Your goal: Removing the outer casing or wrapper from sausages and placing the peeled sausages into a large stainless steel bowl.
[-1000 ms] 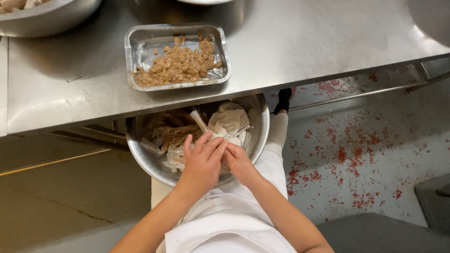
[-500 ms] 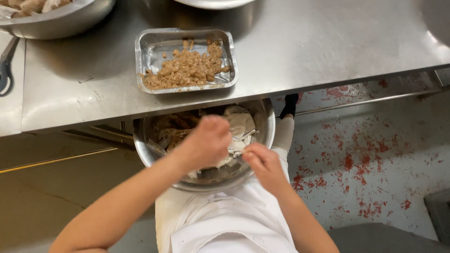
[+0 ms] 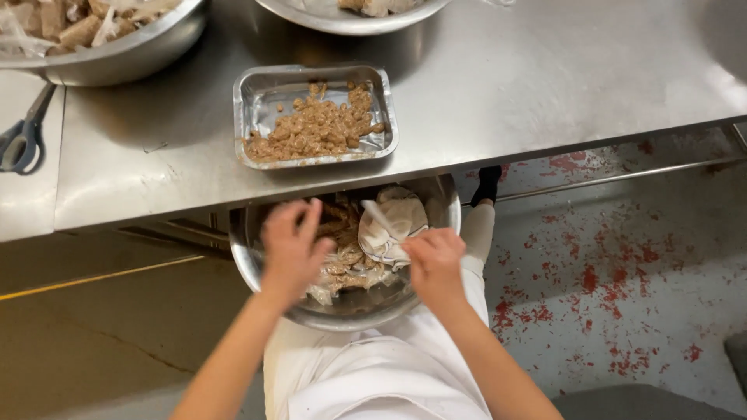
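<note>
Steel mixing bowl (image 3: 257,268), round, resting on the person's lap below the near edge of the table; contents: crumpled, soiled plastic wrappers (image 3: 393,222) and brownish scraps, partly hidden under the table lip.

Left hand (image 3: 292,249): over the left half of the bowl, fingers spread and slightly curled, reaching down among the wrappers; whether it has hold of anything cannot be told from this angle.

Right hand (image 3: 436,260): at the bowl's right side, fingers closed in a pinch on the edge of a pale wrapper that stands up toward the far rim.

Steel table (image 3: 545,85): spans the far half of the scene.

Foil tray (image 3: 257,89): rectangular, on the table just beyond the bowl, roughly half covered with brown crumbled filling (image 3: 319,128).

Second steel bowl (image 3: 117,58): far left, heaped with wrapped pieces.

Third bowl (image 3: 311,12): far centre, only its near rim showing.

Scissors (image 3: 23,136): grey handles, far left edge.

Floor (image 3: 622,264): right side, grey with red flecks.
</note>
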